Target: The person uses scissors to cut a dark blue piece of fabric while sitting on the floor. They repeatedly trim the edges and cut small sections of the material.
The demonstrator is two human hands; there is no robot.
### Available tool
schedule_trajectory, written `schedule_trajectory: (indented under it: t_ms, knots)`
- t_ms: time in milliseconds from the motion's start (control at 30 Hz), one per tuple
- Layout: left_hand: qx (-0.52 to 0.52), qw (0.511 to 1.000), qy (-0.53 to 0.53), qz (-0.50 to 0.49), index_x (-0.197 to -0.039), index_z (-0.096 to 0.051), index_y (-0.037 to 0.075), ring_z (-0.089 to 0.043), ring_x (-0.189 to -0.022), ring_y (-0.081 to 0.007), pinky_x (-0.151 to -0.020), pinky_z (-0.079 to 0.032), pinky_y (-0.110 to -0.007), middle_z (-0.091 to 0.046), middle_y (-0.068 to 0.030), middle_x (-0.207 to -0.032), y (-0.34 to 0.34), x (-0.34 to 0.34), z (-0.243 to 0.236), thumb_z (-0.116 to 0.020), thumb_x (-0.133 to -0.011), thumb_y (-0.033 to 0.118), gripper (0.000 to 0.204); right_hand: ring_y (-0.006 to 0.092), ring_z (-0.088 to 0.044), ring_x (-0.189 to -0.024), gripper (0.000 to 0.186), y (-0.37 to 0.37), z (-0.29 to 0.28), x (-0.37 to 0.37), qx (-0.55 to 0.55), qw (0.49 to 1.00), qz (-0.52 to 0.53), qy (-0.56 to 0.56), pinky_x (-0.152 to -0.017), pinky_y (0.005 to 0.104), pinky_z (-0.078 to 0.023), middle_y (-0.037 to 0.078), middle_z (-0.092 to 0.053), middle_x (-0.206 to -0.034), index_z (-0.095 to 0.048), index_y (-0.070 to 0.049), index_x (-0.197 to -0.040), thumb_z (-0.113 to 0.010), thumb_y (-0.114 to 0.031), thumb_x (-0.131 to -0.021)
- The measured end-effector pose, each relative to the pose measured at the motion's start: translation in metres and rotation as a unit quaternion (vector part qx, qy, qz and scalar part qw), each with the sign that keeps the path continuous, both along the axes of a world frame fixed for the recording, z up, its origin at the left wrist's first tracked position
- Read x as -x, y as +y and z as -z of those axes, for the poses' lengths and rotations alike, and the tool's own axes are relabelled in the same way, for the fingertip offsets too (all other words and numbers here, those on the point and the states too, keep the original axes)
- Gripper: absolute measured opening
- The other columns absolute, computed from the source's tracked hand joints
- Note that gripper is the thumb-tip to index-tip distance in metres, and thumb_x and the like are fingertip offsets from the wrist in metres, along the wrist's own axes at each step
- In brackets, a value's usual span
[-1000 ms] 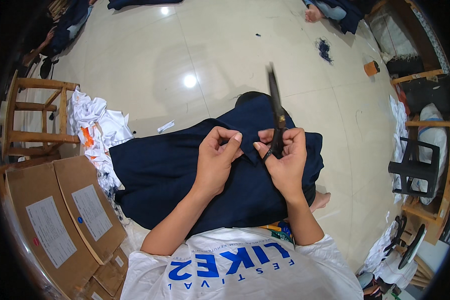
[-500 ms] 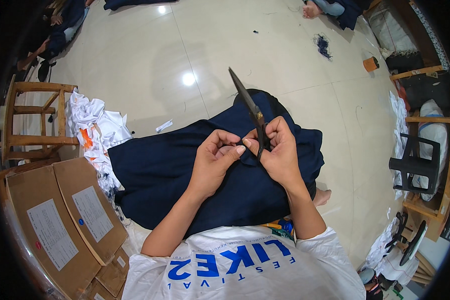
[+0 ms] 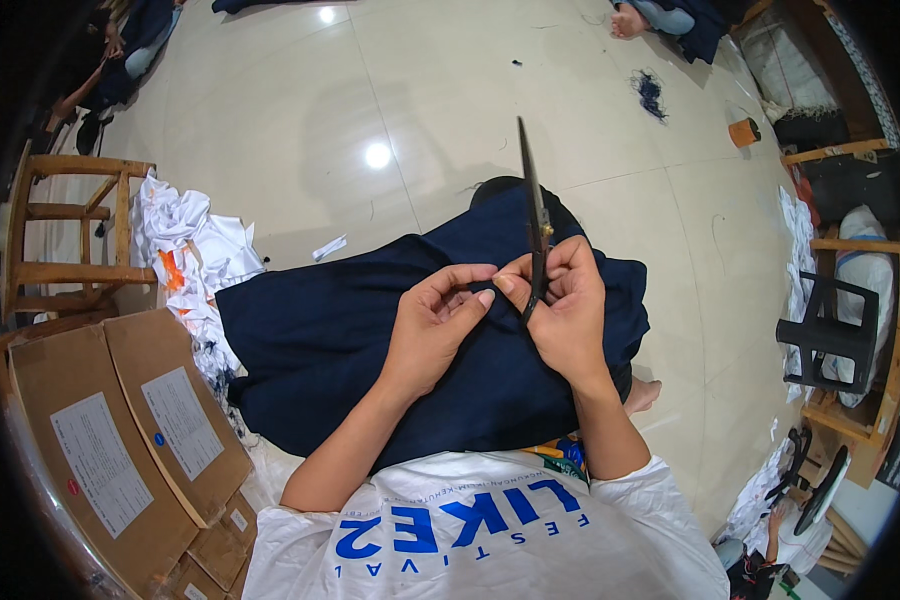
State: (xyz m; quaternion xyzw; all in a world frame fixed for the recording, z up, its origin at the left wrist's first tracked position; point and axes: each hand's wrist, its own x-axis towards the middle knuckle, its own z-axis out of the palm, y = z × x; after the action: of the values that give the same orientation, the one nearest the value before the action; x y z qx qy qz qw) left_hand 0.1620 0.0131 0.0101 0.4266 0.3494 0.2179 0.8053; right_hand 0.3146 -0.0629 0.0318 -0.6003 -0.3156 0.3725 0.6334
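Note:
Dark navy cloth [image 3: 320,320] lies spread over my lap and legs. Above it, my right hand [image 3: 570,325] is closed round the handles of a pair of black scissors [image 3: 536,215], whose blades point up and away from me, seemingly together. That hand's thumb and forefinger are also pinched. Close beside them, thumb and forefinger of my left hand [image 3: 425,330] come together at the tips. Whatever those left fingertips hold is too small to make out. Both hands are just over the cloth, their fingertips nearly meeting.
Cardboard boxes [image 3: 80,440] stand at near left, with a wooden stool [image 3: 85,272] and crumpled white cloth [image 3: 195,235] beyond. A black plastic stool [image 3: 835,330] is at right. Thread scraps [image 3: 648,95] and an orange cup [image 3: 743,132] lie on the tiles. Other people sit at the far edges.
The scissors have swung from leaning left to nearly upright, with my right hand turning slightly. My left hand has shifted a little to the right. At lower right another person's arm has appeared.

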Motion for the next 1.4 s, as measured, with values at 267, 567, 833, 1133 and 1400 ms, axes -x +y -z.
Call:
schedule_trajectory:
  t_ms: [267, 567, 833, 1133, 1400]
  knots:
    - [0.038, 0.998, -0.022, -0.055, -0.133, -0.061, -0.002, -0.063, -0.099, -0.0057, -0.087, -0.057, -0.023, -0.063, -0.0071, -0.128, -0.001, -0.005, -0.005, -0.068, -0.099, 0.004, 0.035, 0.0095, -0.068, -0.086, 0.038, -0.015, -0.004, -0.002, -0.012, 0.999, 0.005, 0.031, -0.077, 0.0222, -0.055, 0.014, -0.072, -0.093, -0.039, -0.006, -0.099, -0.075, 0.004, -0.092]
    - [-0.143, 0.983, -0.109, -0.025, -0.127, -0.069, 0.001, -0.065, -0.106, -0.013, -0.097, -0.054, -0.029, -0.064, -0.0059, -0.118, -0.008, -0.013, 0.0, -0.072, -0.094, -0.004, 0.034, 0.0098, -0.069, -0.079, 0.036, -0.01, -0.016, -0.003, 0.057, 0.996, 0.013, 0.069, -0.07, 0.0228, -0.056, 0.014, -0.073, -0.089, -0.044, -0.003, -0.101, -0.079, -0.003, -0.092]
    - [-0.235, 0.97, -0.036, -0.049, -0.11, -0.076, -0.002, -0.068, -0.101, -0.0141, -0.087, -0.055, -0.026, -0.068, -0.01, -0.113, -0.002, -0.01, 0.018, -0.074, -0.091, -0.006, 0.019, 0.0177, -0.075, -0.081, 0.033, -0.009, -0.013, -0.014, 0.116, 0.978, 0.001, 0.172, -0.06, 0.0239, -0.057, 0.016, -0.074, -0.092, -0.047, -0.001, -0.104, -0.078, -0.01, -0.095]
    - [-0.224, 0.969, -0.013, -0.102, -0.109, -0.067, -0.002, -0.065, -0.095, -0.0103, -0.088, -0.053, -0.026, -0.068, -0.0087, -0.115, -0.005, -0.013, 0.021, -0.067, -0.101, 0.004, 0.01, 0.0349, -0.077, -0.098, 0.026, -0.02, -0.041, -0.01, 0.089, 0.934, -0.051, 0.343, -0.078, 0.0334, -0.066, 0.029, -0.069, -0.121, -0.046, -0.001, -0.106, -0.067, -0.016, -0.103]
    - [0.022, 0.995, -0.064, -0.07, -0.105, -0.06, 0.01, -0.057, -0.094, -0.0045, -0.082, -0.052, -0.023, -0.063, 0.0014, -0.112, 0.003, -0.011, 0.018, -0.061, -0.108, 0.026, 0.016, 0.0154, -0.064, -0.059, 0.024, -0.041, -0.033, -0.012, 0.126, 0.97, 0.007, 0.207, -0.051, 0.0239, -0.05, 0.02, -0.073, -0.09, -0.045, -0.004, -0.102, -0.063, -0.019, -0.106]
